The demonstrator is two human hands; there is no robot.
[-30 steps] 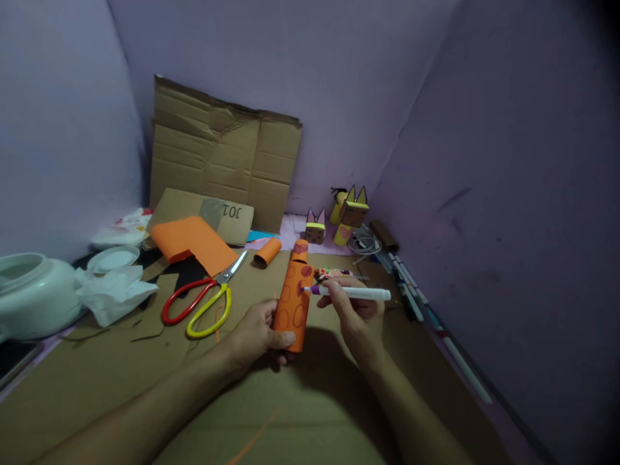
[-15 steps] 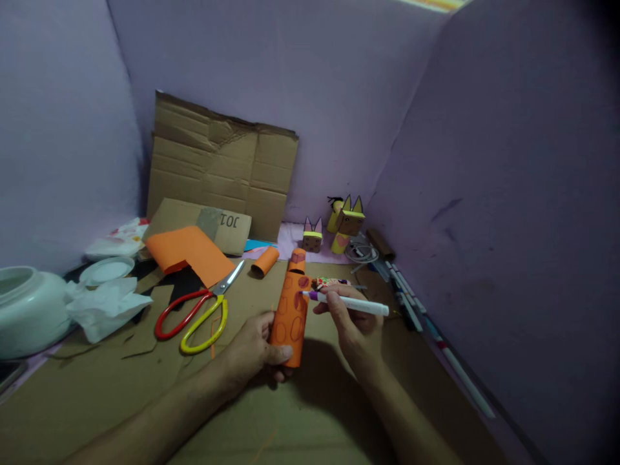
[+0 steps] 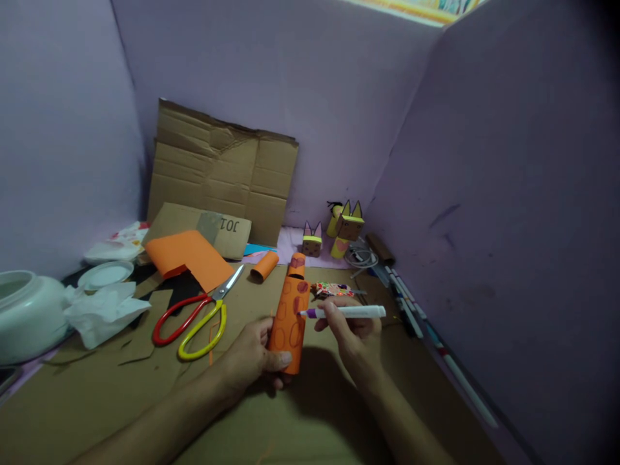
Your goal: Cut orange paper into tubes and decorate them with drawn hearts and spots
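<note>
My left hand (image 3: pixel 261 352) is closed around the lower end of an orange paper tube (image 3: pixel 289 323), thumb on its front. Rounded outlines cover the tube, and some near the top are coloured in dark. A narrower orange piece with a heart (image 3: pixel 297 263) shows at its upper end; whether it is attached I cannot tell. My right hand (image 3: pixel 351 336) grips a white marker (image 3: pixel 358 312), its purple tip against the tube's right side. Just beyond that hand lies a small patterned object (image 3: pixel 332 290), partly hidden. Scissors (image 3: pixel 216 300) with one red and one yellow handle lie left of the tube.
Orange paper (image 3: pixel 194 258), a small orange roll (image 3: pixel 265 265) and cardboard (image 3: pixel 225 168) are behind. A white jar (image 3: pixel 33 316) and crumpled tissue (image 3: pixel 106 313) stand left. Cardboard animal figures (image 3: pixel 349 226) and a coiled cable (image 3: pixel 362 256) sit back right; several markers (image 3: pixel 407 300) line the right wall.
The marker tip has moved slightly down the tube, to a lower outline. More of the outline above it is coloured in. The whole view has shifted a little.
</note>
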